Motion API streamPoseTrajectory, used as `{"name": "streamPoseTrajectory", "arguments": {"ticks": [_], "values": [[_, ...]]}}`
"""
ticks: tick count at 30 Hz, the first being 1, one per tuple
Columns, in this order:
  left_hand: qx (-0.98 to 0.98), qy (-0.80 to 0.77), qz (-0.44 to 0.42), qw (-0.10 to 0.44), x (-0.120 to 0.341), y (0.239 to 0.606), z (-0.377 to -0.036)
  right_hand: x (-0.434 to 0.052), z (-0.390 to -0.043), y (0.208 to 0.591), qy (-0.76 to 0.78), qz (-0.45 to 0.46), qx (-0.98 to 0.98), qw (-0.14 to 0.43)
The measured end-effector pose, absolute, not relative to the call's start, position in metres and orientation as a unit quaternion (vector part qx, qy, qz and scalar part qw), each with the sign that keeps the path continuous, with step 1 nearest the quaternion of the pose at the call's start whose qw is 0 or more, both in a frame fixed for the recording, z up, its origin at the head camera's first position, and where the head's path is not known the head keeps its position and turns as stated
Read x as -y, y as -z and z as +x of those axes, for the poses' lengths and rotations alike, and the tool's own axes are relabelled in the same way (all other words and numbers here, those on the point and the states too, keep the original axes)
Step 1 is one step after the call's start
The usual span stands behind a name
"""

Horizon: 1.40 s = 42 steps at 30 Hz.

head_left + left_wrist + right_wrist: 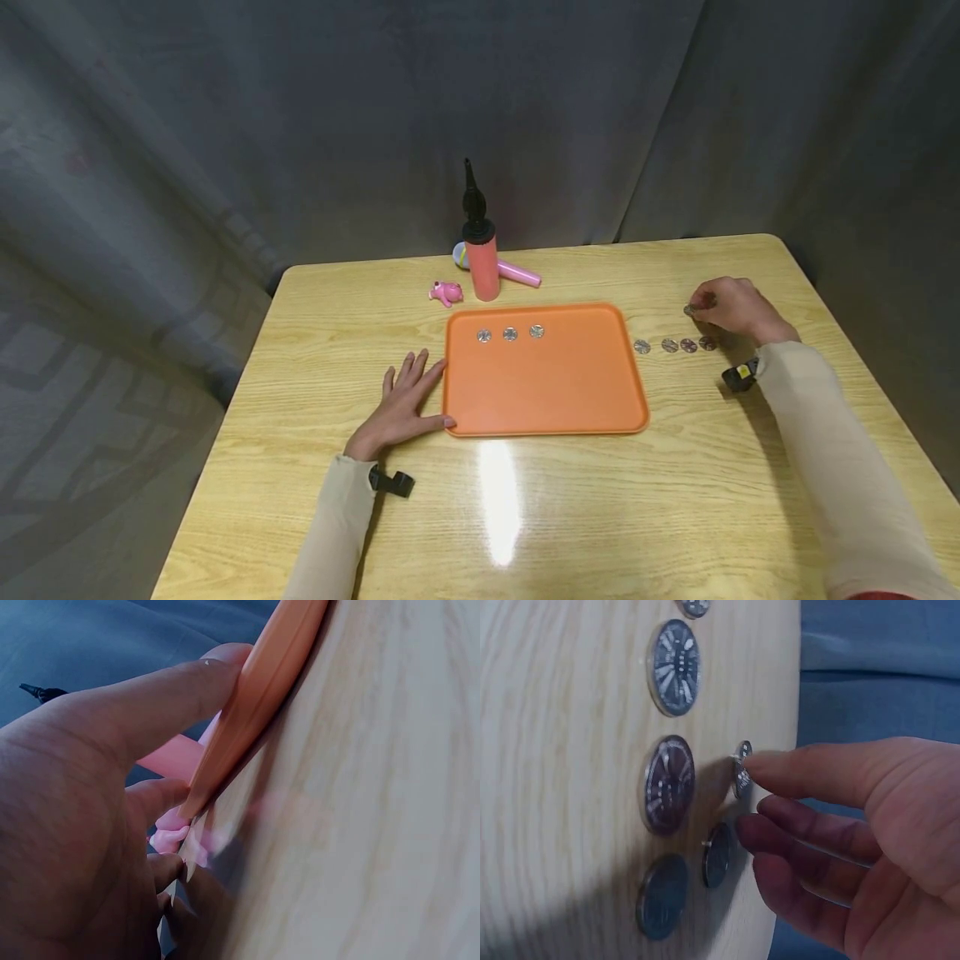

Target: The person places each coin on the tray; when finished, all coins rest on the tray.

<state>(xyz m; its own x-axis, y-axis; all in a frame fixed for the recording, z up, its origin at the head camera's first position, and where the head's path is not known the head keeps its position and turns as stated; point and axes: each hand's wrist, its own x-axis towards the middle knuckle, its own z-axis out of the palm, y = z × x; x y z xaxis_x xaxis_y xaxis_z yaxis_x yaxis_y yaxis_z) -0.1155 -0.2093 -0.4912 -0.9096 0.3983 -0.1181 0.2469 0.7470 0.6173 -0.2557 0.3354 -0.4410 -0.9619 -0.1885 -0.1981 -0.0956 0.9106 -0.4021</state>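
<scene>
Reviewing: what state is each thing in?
Orange tray: flat on the table
Three tray coins: in a row
Four coins beside tray: in a row
Pump: upright
Toy microphone: lying behind pump
Pink toy: on table
Left hand: spread, touching tray
Right hand: touching another coin, pinch unclear
Coin beside right hand: on table

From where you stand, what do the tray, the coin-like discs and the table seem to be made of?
Tray: probably plastic, satin orange, with a smooth, moulded-looking rim. Coin-like discs: likely metal, mostly silvery and shiny, with patterned faces. Table: wood or wood-look laminate, glossy, showing grain and a bright reflection.
</scene>
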Motion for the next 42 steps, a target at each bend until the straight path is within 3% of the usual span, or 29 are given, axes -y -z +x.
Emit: {"name": "streamPoseTrajectory", "arguments": {"ticks": [10, 22, 42], "values": [[-0.926, -0.310, 0.173, 0.125, 0.209, 0.491, -0.117, -0.320, -0.275, 0.433, 0.146, -0.120, -0.970, 0.154], [-0.927, -0.303, 0.178, 0.133, 0.208, 0.488, -0.119, -0.330, -0.284, 0.433, 0.217, -0.082, -0.948, 0.219], [-0.927, -0.306, 0.173, 0.129, 0.208, 0.488, -0.114, -0.334, -0.267, 0.446, 0.279, -0.028, -0.948, 0.151]]}}
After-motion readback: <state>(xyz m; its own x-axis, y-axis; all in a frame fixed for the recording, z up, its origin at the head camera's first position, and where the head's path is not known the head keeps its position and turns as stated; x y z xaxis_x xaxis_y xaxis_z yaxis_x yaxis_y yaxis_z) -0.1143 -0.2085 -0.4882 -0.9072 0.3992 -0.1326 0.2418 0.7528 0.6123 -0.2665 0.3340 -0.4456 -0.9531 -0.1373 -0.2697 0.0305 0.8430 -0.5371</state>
